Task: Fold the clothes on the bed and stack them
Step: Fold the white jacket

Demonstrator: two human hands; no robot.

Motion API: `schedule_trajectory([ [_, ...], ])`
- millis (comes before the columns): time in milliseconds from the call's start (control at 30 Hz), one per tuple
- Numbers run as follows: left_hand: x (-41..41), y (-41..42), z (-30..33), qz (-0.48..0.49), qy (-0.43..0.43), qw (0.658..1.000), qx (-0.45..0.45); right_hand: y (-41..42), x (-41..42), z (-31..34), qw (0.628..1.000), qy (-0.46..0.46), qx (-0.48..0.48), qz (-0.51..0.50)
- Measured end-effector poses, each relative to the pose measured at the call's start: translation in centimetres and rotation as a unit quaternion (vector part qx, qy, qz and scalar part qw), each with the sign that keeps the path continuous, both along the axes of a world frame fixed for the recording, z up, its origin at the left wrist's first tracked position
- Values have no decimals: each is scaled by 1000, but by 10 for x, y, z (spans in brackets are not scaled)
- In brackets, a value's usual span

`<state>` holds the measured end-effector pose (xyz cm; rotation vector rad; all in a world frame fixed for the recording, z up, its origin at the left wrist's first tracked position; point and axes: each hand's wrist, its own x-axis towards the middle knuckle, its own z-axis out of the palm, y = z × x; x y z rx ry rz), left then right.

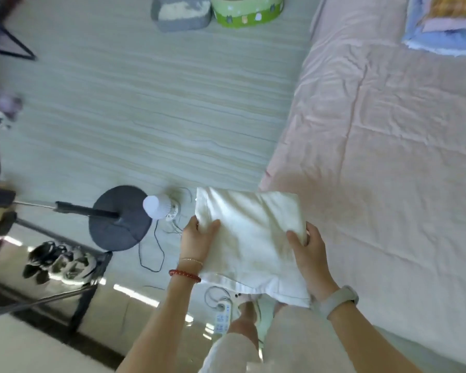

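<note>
Head view | left hand (199, 238) and right hand (306, 247) pinch folded white garment (250, 238) by its sides, fingers curled over edges, held beside bed (388, 157) | risk: loose grip lets folds slump open onto floor (145, 117)

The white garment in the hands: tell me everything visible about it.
The white garment is a folded, roughly rectangular piece of soft, slightly creased cloth, with a stitched hem along its near edge. It is held in the air beside the pink bed, above the floor. The left hand grips its left edge and the right hand its right edge, thumbs on top.
</note>
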<state>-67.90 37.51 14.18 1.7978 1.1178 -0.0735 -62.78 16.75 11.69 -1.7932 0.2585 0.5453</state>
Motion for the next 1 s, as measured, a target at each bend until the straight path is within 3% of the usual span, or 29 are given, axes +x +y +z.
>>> schedule_trajectory([
  [233,-54,89,45,145,-5,987,74,117,6,31,989,-14,51,139],
  [467,6,129,46,177,-24,983,34,162,70,40,990,-13,39,138],
  [667,166,168,45,125,-38,991,-30,186,198,46,998,-10,43,54],
  [1000,497,163,81,-124,-87,988,-39,159,446,81,987,-64,8,-146],
])
